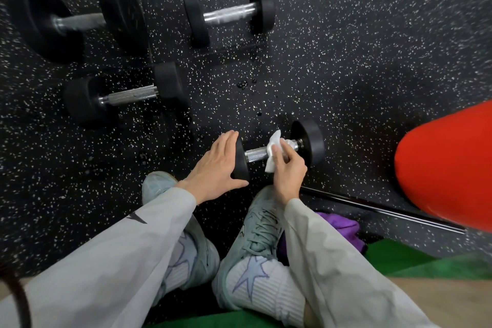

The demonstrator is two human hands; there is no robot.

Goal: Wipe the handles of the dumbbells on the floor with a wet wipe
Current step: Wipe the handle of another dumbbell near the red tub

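Note:
Several black dumbbells with chrome handles lie on the speckled rubber floor. The nearest dumbbell (308,141) lies just in front of my feet. My left hand (215,165) rests flat with straight fingers on its left weight head. My right hand (288,168) pinches a white wet wipe (273,152) wrapped around the middle of its chrome handle (254,153). Farther off lie a mid-left dumbbell (127,94), a large far-left dumbbell (77,21) and a far-centre dumbbell (230,12).
A big red rounded object (447,168) sits at the right. A dark metal bar (386,210) lies on the floor beside my right foot. A purple cloth (343,226) and green mat (399,255) are at lower right. Water drops (245,84) dot the floor.

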